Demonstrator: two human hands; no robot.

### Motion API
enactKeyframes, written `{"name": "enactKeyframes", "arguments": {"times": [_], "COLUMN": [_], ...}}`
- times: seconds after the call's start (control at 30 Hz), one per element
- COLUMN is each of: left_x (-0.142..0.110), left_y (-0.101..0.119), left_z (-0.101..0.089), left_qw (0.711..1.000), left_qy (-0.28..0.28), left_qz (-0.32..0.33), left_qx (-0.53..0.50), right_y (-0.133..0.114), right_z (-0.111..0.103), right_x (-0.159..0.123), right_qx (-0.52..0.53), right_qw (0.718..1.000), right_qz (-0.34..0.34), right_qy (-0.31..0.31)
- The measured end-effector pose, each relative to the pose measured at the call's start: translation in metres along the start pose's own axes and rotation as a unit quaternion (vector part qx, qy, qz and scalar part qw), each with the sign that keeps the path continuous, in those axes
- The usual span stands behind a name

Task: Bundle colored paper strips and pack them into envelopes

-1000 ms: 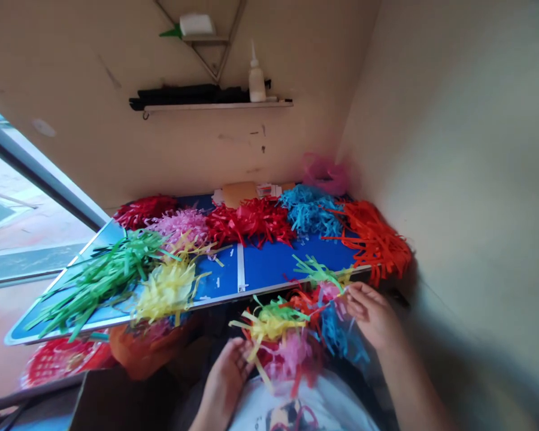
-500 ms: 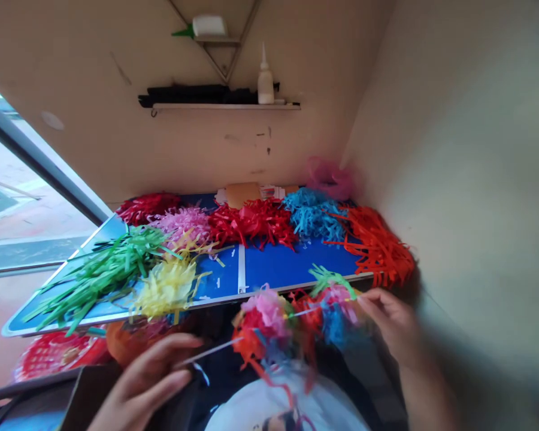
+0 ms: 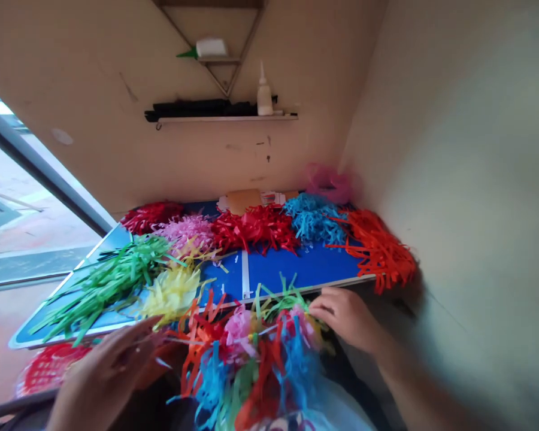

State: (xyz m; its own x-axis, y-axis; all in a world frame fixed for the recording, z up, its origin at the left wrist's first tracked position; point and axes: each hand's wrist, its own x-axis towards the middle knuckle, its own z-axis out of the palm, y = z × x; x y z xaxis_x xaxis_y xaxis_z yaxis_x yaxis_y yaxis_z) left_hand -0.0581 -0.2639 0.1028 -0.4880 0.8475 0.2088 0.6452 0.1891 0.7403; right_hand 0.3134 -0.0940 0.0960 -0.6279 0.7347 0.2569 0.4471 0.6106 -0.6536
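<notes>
A garland of coloured paper-like tassels (image 3: 256,359) in orange, pink, green, blue and yellow hangs between my hands, above my lap. My right hand (image 3: 348,317) is closed, its fingertips pinching the garland's right end beside a green tuft (image 3: 287,299). My left hand (image 3: 112,365), slightly blurred, is at the left end with curled fingers, where a thin pale string (image 3: 186,340) runs from the tassels toward it. The hand partly hides the string's end.
Fringed strips lie on a blue table (image 3: 318,263): green (image 3: 117,275), yellow (image 3: 175,290), pink (image 3: 188,233), red (image 3: 256,230), blue (image 3: 314,215) and orange (image 3: 381,251). A red basket (image 3: 49,368) stands below left. Glue bottles (image 3: 265,99) rest on wall shelves.
The garland has spread out and its tassels hang longer and lower. My right hand has moved left, and my left hand has moved left and slightly up. The camera view has tilted slightly upward.
</notes>
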Motion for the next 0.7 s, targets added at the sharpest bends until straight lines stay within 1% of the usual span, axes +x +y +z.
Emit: {"name": "enactKeyframes", "arguments": {"times": [0.03, 0.07, 0.1, 0.13, 0.17, 0.2, 0.23, 0.27, 0.3, 0.33, 0.4, 0.43, 0.47, 0.5, 0.53, 0.57, 0.6, 0.63, 0.67, 0.7], "left_x": [-0.008, -0.016, -0.022, -0.026, -0.029, -0.029, -0.028, -0.025, -0.023, -0.020, -0.016, -0.015, -0.016, -0.017, -0.018, -0.019, -0.020, -0.021, -0.021, -0.021], "left_y": [0.017, 0.034, 0.051, 0.065, 0.076, 0.084, 0.087, 0.087, 0.083, 0.078, 0.067, 0.062, 0.058, 0.057, 0.057, 0.058, 0.061, 0.065, 0.068, 0.071], "left_z": [0.022, 0.046, 0.072, 0.097, 0.119, 0.137, 0.150, 0.158, 0.161, 0.161, 0.156, 0.154, 0.152, 0.151, 0.151, 0.153, 0.156, 0.158, 0.160, 0.161], "left_qw": [0.998, 0.993, 0.985, 0.976, 0.968, 0.963, 0.960, 0.959, 0.959, 0.959, 0.957, 0.955, 0.954, 0.953, 0.951, 0.950, 0.949, 0.949, 0.948, 0.948], "left_qy": [-0.006, -0.025, -0.072, -0.113, -0.137, -0.146, -0.148, -0.148, -0.150, -0.155, -0.173, -0.183, -0.190, -0.195, -0.198, -0.199, -0.200, -0.200, -0.202, -0.206], "left_qz": [0.050, 0.109, 0.152, 0.181, 0.207, 0.226, 0.232, 0.234, 0.229, 0.221, 0.202, 0.196, 0.192, 0.190, 0.191, 0.193, 0.195, 0.197, 0.199, 0.199], "left_qx": [0.022, 0.026, 0.033, 0.042, 0.041, 0.038, 0.044, 0.055, 0.071, 0.090, 0.118, 0.126, 0.130, 0.134, 0.138, 0.141, 0.144, 0.145, 0.145, 0.141], "right_y": [-0.011, -0.023, -0.036, -0.048, -0.058, -0.064, -0.067, -0.064, -0.058, -0.047, -0.020, -0.007, 0.003, 0.010, 0.011, 0.009, 0.003, -0.005, -0.013, -0.021], "right_z": [0.007, 0.014, 0.021, 0.026, 0.028, 0.028, 0.024, 0.016, 0.005, -0.008, -0.034, -0.043, -0.049, -0.049, -0.044, -0.033, -0.019, -0.002, 0.015, 0.032], "right_x": [0.004, 0.009, 0.012, 0.015, 0.017, 0.017, 0.015, 0.012, 0.008, 0.004, -0.006, -0.010, -0.012, -0.014, -0.015, -0.015, -0.015, -0.015, -0.015, -0.015], "right_qx": [0.000, 0.013, 0.034, 0.058, 0.076, 0.090, 0.105, 0.123, 0.146, 0.175, 0.213, 0.199, 0.156, 0.094, 0.025, -0.036, -0.076, -0.090, -0.081, -0.061], "right_qw": [1.000, 0.999, 0.997, 0.994, 0.992, 0.990, 0.989, 0.989, 0.987, 0.982, 0.966, 0.963, 0.966, 0.970, 0.975, 0.978, 0.981, 0.986, 0.993, 0.997], "right_qz": [-0.004, -0.014, -0.029, -0.042, -0.051, -0.058, -0.065, -0.068, -0.066, -0.059, -0.018, 0.008, 0.035, 0.055, 0.064, 0.057, 0.036, 0.005, -0.022, -0.026], "right_qy": [-0.013, -0.033, -0.058, -0.078, -0.087, -0.086, -0.076, -0.056, -0.020, 0.031, 0.144, 0.180, 0.204, 0.215, 0.213, 0.200, 0.178, 0.140, 0.085, 0.033]}}
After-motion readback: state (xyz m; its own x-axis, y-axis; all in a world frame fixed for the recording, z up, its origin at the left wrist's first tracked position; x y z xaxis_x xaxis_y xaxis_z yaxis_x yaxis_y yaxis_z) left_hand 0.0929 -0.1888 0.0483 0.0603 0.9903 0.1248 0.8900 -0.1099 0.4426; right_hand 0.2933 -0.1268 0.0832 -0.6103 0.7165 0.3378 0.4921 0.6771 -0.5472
